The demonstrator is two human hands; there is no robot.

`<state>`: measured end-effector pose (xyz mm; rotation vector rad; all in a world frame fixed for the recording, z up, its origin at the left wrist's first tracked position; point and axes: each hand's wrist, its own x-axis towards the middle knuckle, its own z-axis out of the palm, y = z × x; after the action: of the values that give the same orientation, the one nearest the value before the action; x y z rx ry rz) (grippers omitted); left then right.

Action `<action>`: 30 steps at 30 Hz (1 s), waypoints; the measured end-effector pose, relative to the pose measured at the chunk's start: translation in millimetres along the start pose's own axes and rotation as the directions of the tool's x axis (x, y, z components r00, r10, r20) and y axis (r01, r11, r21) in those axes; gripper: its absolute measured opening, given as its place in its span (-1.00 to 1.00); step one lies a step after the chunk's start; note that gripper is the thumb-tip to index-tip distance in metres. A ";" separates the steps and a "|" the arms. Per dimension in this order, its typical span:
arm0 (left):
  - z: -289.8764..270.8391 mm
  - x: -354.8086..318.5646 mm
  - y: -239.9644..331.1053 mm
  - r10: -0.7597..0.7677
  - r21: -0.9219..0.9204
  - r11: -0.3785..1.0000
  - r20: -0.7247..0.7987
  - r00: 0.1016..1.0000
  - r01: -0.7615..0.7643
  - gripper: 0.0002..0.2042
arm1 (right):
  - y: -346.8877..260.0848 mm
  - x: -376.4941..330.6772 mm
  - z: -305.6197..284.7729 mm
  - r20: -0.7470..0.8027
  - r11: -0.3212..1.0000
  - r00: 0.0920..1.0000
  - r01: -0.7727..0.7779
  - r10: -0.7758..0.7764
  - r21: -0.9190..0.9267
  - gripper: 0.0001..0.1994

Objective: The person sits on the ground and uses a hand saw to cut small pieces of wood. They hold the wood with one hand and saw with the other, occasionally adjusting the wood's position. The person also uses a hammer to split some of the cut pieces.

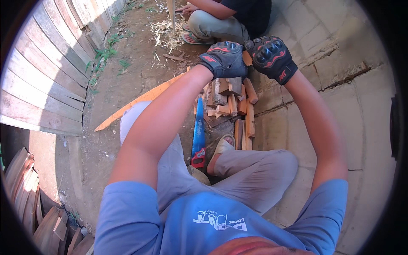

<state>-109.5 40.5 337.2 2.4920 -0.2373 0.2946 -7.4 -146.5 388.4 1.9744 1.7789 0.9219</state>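
Both my arms reach forward in black gloves with red marks. My left hand (225, 59) is curled closed, and my right hand (271, 57) is closed close beside it. Between them shows the orange-brown end of a small wooden block (247, 58), gripped by both hands; the rest of it is hidden by the gloves. Below my hands lies a pile of cut wood blocks (231, 108), some stacked on others. A handsaw (198, 131) with a blue blade and a red and black handle lies between my legs, handle toward me.
A long pointed plank (123, 111) runs under my left forearm. Ahead, another person (221, 21) sits near wood shavings (163, 34) and an upright stick (171, 15). A block wall (318, 123) stands at right, a board fence (46, 72) at left. Scrap boards (27, 187) lie lower left.
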 end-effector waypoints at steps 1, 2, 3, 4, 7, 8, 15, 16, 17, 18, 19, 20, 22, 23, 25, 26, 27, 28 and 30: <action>-8.6 2.8 -1.1 0.002 -0.004 1.000 0.019 1.000 -0.002 -0.59 | 3.7 5.0 -0.6 -0.036 0.999 0.999 0.033 -0.034 -0.027 -0.92; -15.2 6.3 -1.9 0.005 -0.008 1.000 0.038 0.999 -0.005 -0.58 | 7.3 8.1 -2.6 -0.033 0.998 0.998 0.052 -0.053 -0.026 -0.91; -18.6 9.7 -3.2 0.009 -0.014 1.000 0.056 0.998 -0.009 -0.57 | 13.0 10.7 -6.1 -0.029 0.997 0.997 0.071 -0.072 -0.027 -0.90; -20.5 10.5 -5.8 0.038 -0.066 0.997 0.010 0.999 -0.037 -0.55 | 16.3 15.2 -11.4 -0.025 0.995 0.996 0.091 -0.091 -0.029 -0.90; -33.3 12.8 -13.5 0.104 -0.107 0.989 0.030 0.994 -0.100 -0.59 | 20.5 26.3 -15.7 0.006 0.993 0.993 0.114 -0.114 -0.013 -0.87; -39.7 12.8 -14.1 0.079 -0.173 0.983 0.094 0.992 -0.061 -0.61 | 21.6 30.5 -15.8 0.020 0.994 0.993 0.113 -0.112 -0.012 -0.86; -67.2 13.9 -15.7 0.074 -0.200 0.979 0.208 0.975 -0.032 -0.69 | 38.0 42.9 -17.1 -0.223 0.969 0.944 0.246 -0.244 -0.019 -0.55; -66.9 17.5 -14.3 0.039 -0.199 0.980 0.176 0.984 -0.003 -0.66 | 43.5 40.3 -24.2 0.064 0.994 0.992 0.104 -0.107 0.045 -0.57; -60.4 23.9 -16.2 0.080 -0.152 0.987 0.129 0.988 -0.060 -0.60 | 50.2 31.7 -14.4 -0.062 0.984 0.984 0.171 -0.168 0.042 -0.59; -53.8 28.3 -19.2 0.072 -0.184 0.982 0.142 0.987 -0.045 -0.54 | 49.7 32.3 -14.6 -0.250 0.972 0.940 0.234 -0.232 -0.021 -0.63; -46.7 35.6 -24.4 0.102 -0.172 0.982 0.169 0.980 -0.072 -0.50 | 53.6 22.7 -2.9 -0.203 0.982 0.962 0.187 -0.181 0.009 -0.64; -45.0 38.1 -27.5 0.087 -0.184 0.982 0.196 0.977 -0.050 -0.49 | 58.3 14.5 11.0 -0.146 0.990 0.980 0.139 -0.133 0.033 -0.64; -45.5 36.0 -31.1 0.076 -0.226 0.974 0.242 0.967 -0.020 -0.48 | 56.9 17.3 9.3 -0.167 0.983 0.969 0.182 -0.180 -0.001 -0.63; -47.3 34.8 -30.9 0.072 -0.241 0.971 0.261 0.963 -0.007 -0.48 | 58.3 17.7 9.2 -0.218 0.974 0.949 0.222 -0.227 -0.050 -0.62; -42.5 34.0 -30.4 0.086 -0.270 0.963 0.272 0.958 -0.010 -0.48 | 62.1 5.3 21.6 -0.125 0.985 0.977 0.167 -0.173 -0.051 -0.60; -36.7 37.2 -33.7 0.095 -0.278 0.960 0.258 0.961 -0.020 -0.48 | 67.7 -1.6 40.0 0.016 0.997 0.997 0.077 -0.077 -0.015 -0.59; -28.6 38.8 -38.4 0.095 -0.291 0.956 0.246 0.965 -0.020 -0.48 | 65.6 -3.6 42.4 0.069 0.998 0.996 0.053 -0.055 0.031 -0.57; -18.1 41.9 -37.0 0.058 -0.214 0.977 0.226 0.972 -0.008 -0.47 | 62.7 -4.8 42.5 0.121 0.997 0.992 0.023 -0.032 0.073 -0.56; -1.1 45.6 -31.2 -0.012 -0.051 0.998 0.185 0.983 0.022 -0.44 | 58.0 -8.4 38.7 0.148 0.992 0.988 0.014 -0.033 0.125 -0.51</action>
<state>-58.6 61.4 332.8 2.4689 -0.2949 0.0486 61.7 -157.6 394.4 2.0339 1.8088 0.6515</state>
